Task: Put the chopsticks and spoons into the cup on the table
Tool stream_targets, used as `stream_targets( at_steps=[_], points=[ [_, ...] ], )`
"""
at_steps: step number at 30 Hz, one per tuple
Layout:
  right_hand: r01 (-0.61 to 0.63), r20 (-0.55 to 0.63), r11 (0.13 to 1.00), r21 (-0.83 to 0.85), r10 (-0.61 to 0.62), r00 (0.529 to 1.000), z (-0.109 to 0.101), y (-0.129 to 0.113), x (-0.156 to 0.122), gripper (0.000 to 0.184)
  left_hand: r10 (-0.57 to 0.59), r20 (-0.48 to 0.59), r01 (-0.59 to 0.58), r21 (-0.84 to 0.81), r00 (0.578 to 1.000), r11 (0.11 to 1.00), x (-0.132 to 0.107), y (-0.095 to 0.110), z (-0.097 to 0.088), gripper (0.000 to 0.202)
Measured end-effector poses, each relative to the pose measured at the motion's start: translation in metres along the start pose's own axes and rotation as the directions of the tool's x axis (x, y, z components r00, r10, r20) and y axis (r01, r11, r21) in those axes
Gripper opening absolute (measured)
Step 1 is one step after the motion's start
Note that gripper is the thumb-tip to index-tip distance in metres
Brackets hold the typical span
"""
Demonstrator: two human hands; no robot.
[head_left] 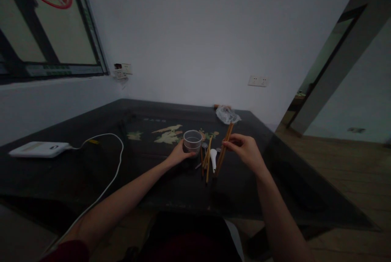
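A clear plastic cup (192, 140) stands upright on the dark table (91, 172). My left hand (179, 155) is wrapped round the cup's lower left side. My right hand (244, 149) pinches a pair of wooden chopsticks (225, 145), tilted with the tips resting on the table just right of the cup. More chopsticks (208, 160) and a white spoon (213, 157) lie flat on the table between my two hands.
A white power bank (39, 149) with a white cable (113, 172) lies at the table's left. A crumpled clear plastic bag (226, 114) sits at the far edge by the wall. A doorway (330, 70) opens at the right over wooden floor.
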State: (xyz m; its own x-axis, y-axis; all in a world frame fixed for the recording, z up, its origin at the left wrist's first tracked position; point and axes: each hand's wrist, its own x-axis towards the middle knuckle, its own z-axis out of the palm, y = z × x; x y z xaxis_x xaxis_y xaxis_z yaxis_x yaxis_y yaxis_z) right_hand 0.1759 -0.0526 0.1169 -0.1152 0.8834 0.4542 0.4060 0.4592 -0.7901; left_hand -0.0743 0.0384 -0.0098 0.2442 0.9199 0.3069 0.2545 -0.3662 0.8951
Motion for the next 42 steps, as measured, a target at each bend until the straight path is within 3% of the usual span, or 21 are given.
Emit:
stream_targets(
  at_steps=[4,8,13,17,22,25,36,42],
  points=[
    [0.039,-0.035,0.999,0.010,-0.039,0.999,-0.015,-0.018,0.010,0.024,-0.016,-0.004,0.016,0.010,1.000,1.000,0.001,0.000,0.000,0.073],
    [0.145,-0.093,0.989,-0.003,-0.144,0.985,-0.031,-0.051,0.028,0.023,-0.016,-0.013,0.016,0.014,1.000,1.000,0.001,-0.001,0.000,0.073],
    [0.231,-0.115,0.973,0.003,-0.229,0.967,-0.019,-0.074,0.063,0.022,-0.007,0.001,0.007,-0.007,1.000,1.000,0.002,-0.007,-0.001,0.073],
    [0.240,-0.098,0.969,0.052,-0.234,0.967,0.017,-0.054,0.099,0.020,-0.017,0.003,0.017,-0.004,1.000,1.000,0.002,-0.008,0.001,0.070],
    [0.139,0.086,0.990,0.031,-0.142,0.986,0.063,-0.016,0.129,0.017,0.015,0.004,-0.015,0.014,1.000,1.000,0.002,-0.005,0.001,0.068],
    [0.099,0.123,0.995,0.021,-0.101,0.987,0.080,0.000,0.135,0.014,0.018,-0.012,-0.017,0.036,1.000,0.999,0.002,-0.005,0.001,0.069],
    [0.011,0.148,0.997,-0.081,0.001,0.989,0.095,0.028,0.135,0.011,0.013,-0.022,-0.013,0.019,1.000,1.000,0.004,-0.007,0.003,0.071],
    [-0.049,0.156,0.999,0.015,0.046,0.987,0.098,0.039,0.138,0.010,0.002,-0.030,-0.001,0.023,1.000,1.000,0.003,-0.004,0.002,0.073]
  ],
)
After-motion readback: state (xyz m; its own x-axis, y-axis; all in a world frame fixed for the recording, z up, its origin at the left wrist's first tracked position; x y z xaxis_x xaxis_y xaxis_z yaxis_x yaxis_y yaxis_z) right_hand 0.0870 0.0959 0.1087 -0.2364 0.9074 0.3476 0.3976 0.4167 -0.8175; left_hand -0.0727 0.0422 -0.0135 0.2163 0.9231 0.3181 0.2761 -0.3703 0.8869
